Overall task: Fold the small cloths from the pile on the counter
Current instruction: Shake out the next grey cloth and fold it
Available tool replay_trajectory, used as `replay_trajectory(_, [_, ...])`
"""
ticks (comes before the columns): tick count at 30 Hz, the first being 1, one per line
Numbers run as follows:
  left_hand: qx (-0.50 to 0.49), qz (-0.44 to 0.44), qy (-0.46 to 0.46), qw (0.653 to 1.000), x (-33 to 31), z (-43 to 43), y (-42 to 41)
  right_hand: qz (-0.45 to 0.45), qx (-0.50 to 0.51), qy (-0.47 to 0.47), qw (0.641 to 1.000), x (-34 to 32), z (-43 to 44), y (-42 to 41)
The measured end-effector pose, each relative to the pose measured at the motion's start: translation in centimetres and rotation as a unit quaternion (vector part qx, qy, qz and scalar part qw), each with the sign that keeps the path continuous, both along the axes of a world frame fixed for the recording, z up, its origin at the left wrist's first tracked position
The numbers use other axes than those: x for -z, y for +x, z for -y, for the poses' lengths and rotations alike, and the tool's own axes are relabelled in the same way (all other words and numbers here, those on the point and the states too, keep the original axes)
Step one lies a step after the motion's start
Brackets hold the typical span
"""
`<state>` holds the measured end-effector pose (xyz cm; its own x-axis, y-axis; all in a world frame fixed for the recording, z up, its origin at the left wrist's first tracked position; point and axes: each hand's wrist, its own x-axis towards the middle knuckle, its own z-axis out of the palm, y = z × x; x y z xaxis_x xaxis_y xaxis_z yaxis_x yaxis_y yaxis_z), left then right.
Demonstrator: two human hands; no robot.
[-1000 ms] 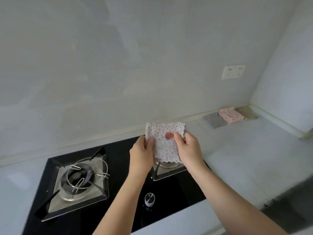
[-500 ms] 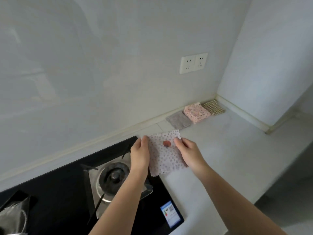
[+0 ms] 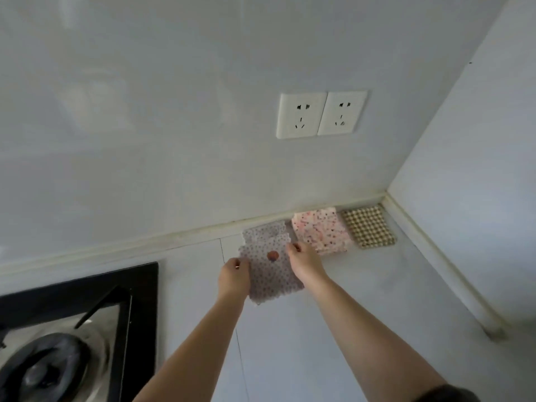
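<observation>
A: Quick q: where's the dotted cloth (image 3: 272, 274) rn?

B: Betw. both hands, over the back of the table (image 3: 377, 300). It's near the wall, just left of the pink cloth (image 3: 320, 232). A checked cloth (image 3: 368, 226) sits just beside the pink one, in the corner.

A: Grips?

B: The left hand (image 3: 234, 275) pinches the left edge. The right hand (image 3: 306, 261) pinches the right edge, up toward the top corner. Both grips are narrow, closed on fabric and nothing else.

A: Is it down on the table yet?

B: Can't tell. The lower edge looks free, and the part near the wall is blurry. Two scalloped edges seem to show at the top, offset, so prob. one fold's in and not squared.

A: So how to do this bit well?

B: IMO lay it flat first, w/ room left of the pink one so they don't overlap. Match the scalloped edges before pressing. Hold both sides taut, no slack in the middle. Then smooth w/ flat fingers from the red spot (image 3: 272, 255) outward.

A: Risks?

B: The fabric looks thin, prob. floppy. Let one side go early and it'll skew. The stove (image 3: 139, 300) is off to the left, well apart, so no worry there.
</observation>
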<state>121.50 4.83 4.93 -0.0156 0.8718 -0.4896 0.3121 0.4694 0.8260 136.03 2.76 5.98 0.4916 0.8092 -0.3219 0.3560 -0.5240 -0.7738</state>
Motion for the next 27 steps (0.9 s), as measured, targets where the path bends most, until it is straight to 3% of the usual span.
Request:
replay_trajectory(10, [-0.007, -0.19, 0.032, 0.981, 3.9, -6.7, 5.1, 0.154, -0.049, -0.045, 0.986, 4.9, -8.2, 2.3])
replay_trajectory(14, [0.007, -0.241, 0.043, 0.97, 4.5, -7.3, 5.6, 0.121, -0.055, 0.014, 0.991, 4.6, -7.8, 2.6])
replay_trajectory(16, [0.023, -0.255, 0.076, 0.964, 4.5, -7.4, 5.7, 0.161, -0.05, 0.027, 0.985, 4.2, -7.8, 2.4])
replay_trajectory(18, [0.072, -0.319, 0.141, 0.935, 4.4, -6.9, 5.3, 0.282, -0.071, 0.05, 0.955, 4.2, -7.9, 1.7])
replay_trajectory(20, [0.142, -0.402, 0.258, 0.867, 4.7, -5.7, 4.4, 0.361, -0.139, 0.084, 0.918, 4.8, -7.7, 1.4])
replay_trajectory(22, [0.209, -0.422, 0.335, 0.816, 5.0, -4.5, 3.5, 0.423, -0.2, 0.098, 0.878, 5.6, -7.1, 1.4])
replay_trajectory(24, [0.297, -0.444, 0.292, 0.793, 5.8, -4.2, 2.9, 0.442, -0.234, 0.072, 0.863, 6.8, -6.5, 1.5])
replay_trajectory(27, [0.353, -0.461, 0.195, 0.79, 6.3, -4.7, 2.6, 0.442, -0.246, 0.003, 0.863, 8.6, -6.5, 1.7])
